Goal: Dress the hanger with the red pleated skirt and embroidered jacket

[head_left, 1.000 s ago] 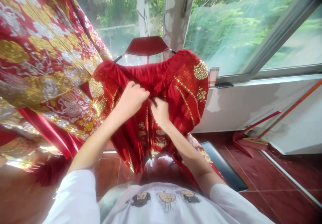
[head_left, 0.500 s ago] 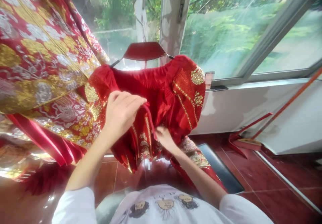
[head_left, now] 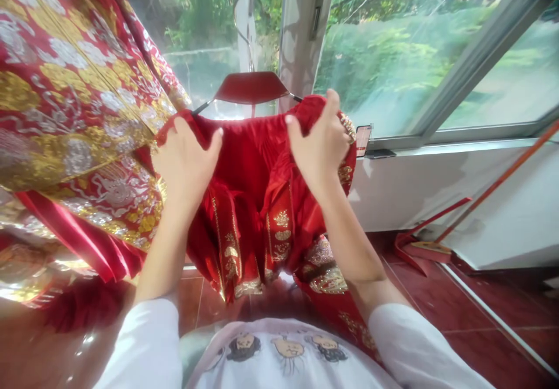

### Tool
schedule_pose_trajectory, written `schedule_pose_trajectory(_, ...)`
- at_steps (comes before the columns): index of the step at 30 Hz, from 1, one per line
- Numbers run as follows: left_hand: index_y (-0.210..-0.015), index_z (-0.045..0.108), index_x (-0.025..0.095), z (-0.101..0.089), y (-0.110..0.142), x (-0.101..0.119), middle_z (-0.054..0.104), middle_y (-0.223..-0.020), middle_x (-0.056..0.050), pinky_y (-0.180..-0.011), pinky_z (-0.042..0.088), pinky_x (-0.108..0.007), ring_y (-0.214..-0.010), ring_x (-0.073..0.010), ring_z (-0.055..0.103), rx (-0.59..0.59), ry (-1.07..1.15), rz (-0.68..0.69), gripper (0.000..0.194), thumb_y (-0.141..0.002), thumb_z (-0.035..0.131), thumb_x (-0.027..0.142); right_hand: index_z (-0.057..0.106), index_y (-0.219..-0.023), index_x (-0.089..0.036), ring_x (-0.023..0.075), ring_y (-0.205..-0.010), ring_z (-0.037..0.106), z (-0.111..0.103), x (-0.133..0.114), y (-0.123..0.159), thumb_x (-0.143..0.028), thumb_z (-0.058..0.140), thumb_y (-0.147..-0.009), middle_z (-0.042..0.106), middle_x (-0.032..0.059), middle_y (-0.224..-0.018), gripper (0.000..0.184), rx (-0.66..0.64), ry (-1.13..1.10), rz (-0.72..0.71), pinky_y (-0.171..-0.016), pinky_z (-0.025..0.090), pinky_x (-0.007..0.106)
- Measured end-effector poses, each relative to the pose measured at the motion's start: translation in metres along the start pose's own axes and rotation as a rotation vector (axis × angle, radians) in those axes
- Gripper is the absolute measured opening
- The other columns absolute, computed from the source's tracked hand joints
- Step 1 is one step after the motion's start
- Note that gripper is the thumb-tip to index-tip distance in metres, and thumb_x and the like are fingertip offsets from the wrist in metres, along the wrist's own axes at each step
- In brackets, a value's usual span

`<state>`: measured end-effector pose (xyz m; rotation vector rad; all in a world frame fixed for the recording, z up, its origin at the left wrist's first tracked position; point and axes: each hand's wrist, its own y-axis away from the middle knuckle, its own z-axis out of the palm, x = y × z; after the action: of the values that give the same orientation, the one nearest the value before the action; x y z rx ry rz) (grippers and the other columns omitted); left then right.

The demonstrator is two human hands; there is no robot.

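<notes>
A red garment with gold embroidery (head_left: 257,197) hangs from a red hanger (head_left: 250,88) in front of the window. My left hand (head_left: 186,165) grips the garment's left shoulder, fingers curled over the cloth. My right hand (head_left: 320,141) grips the right shoulder, thumb up by the hanger's end. Both hands are spread apart at the top of the garment, and the cloth hangs down between my forearms.
A large red and gold brocade robe (head_left: 65,109) hangs at the left, touching the garment. The window (head_left: 393,45) and its white sill (head_left: 458,144) are behind. A red broom and dustpan (head_left: 430,240) lean on the wall at right. The floor has red tiles (head_left: 471,325).
Both hands left the garment's front middle and moved up and apart to its shoulders. My right hand rose from the lower front to the right shoulder; the front panels now hang straight.
</notes>
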<state>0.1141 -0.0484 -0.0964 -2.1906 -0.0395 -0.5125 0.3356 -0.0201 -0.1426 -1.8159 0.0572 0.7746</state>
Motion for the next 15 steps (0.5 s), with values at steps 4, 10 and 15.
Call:
schedule_pose_trajectory(4, -0.112, 0.052, 0.017, 0.021, -0.002, -0.020, 0.059, -0.113, -0.019, -0.085, 0.048, -0.047, -0.105, -0.0366, 0.060, 0.081, 0.074, 0.046, 0.038, -0.079, 0.060, 0.035, 0.034, -0.140, -0.010, 0.0314, -0.097, 0.062, 0.017, -0.003, -0.004, -0.031, 0.046, -0.091, 0.055, 0.0254, -0.118, 0.055, -0.032, 0.027, -0.018, -0.082, 0.048, 0.047)
schedule_pose_trajectory(10, -0.090, 0.063, 0.013, -0.029, -0.011, -0.057, 0.066, -0.088, -0.012, -0.087, 0.048, -0.044, -0.088, -0.0282, 0.063, -0.075, -0.061, 0.061, 0.018, -0.081, 0.052, 0.024, 0.047, -0.131, -0.004, 0.0141, -0.068, 0.061, -0.039, 0.008, -0.024, 0.001, 0.045, -0.079, 0.068, 0.0181, -0.092, 0.053, -0.298, -0.190, 0.285, -0.067, 0.047, 0.032)
schedule_pose_trajectory(15, -0.093, 0.060, 0.004, -0.041, -0.045, -0.076, 0.059, -0.071, -0.001, -0.077, 0.050, -0.028, -0.066, -0.0068, 0.052, -0.461, 0.365, -0.143, 0.021, -0.085, 0.045, 0.017, 0.068, -0.108, -0.005, 0.0040, -0.050, 0.055, -0.061, 0.035, -0.069, -0.001, 0.035, -0.089, 0.069, 0.0059, -0.076, 0.038, -0.489, -0.360, 0.286, -0.055, 0.040, 0.026)
